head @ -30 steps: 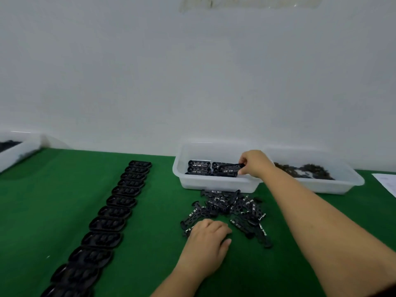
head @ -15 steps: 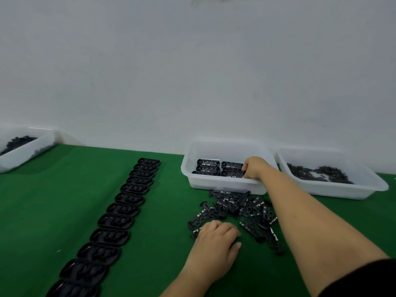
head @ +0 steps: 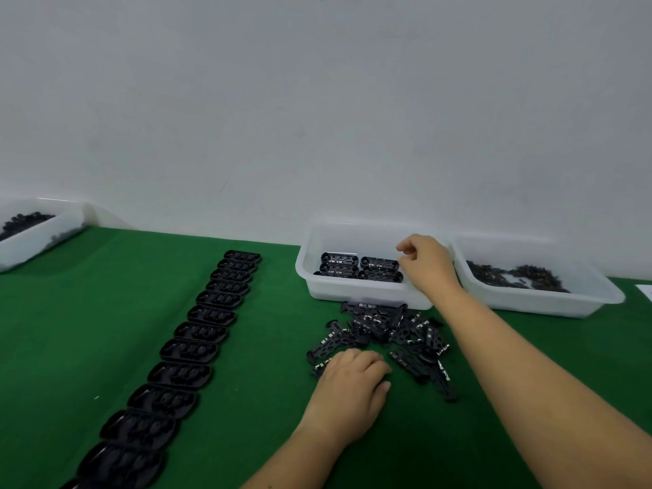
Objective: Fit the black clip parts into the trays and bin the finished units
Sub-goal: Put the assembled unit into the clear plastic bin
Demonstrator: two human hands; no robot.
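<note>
A pile of loose black clip parts (head: pixel 388 333) lies on the green table in front of a white bin (head: pixel 367 298). The bin holds stacked finished units (head: pixel 360 268). My right hand (head: pixel 428 264) hovers over the bin's right side with fingers loosely curled and nothing in them. My left hand (head: pixel 352 382) rests palm-down on the pile's near-left edge, fingers curled over clip parts; what lies under the palm is hidden. A long row of black trays (head: pixel 197 347) runs diagonally at the left.
A second white bin (head: pixel 536 301) with small dark parts stands right of the first. Another white bin (head: pixel 38 238) with dark parts sits at the far left. A white paper (head: pixel 645 291) lies at the right edge. A white wall stands behind.
My right hand, which held a unit down in the bin, has lifted off it and is now above the stack with nothing in it. The left hand has stayed on the pile.
</note>
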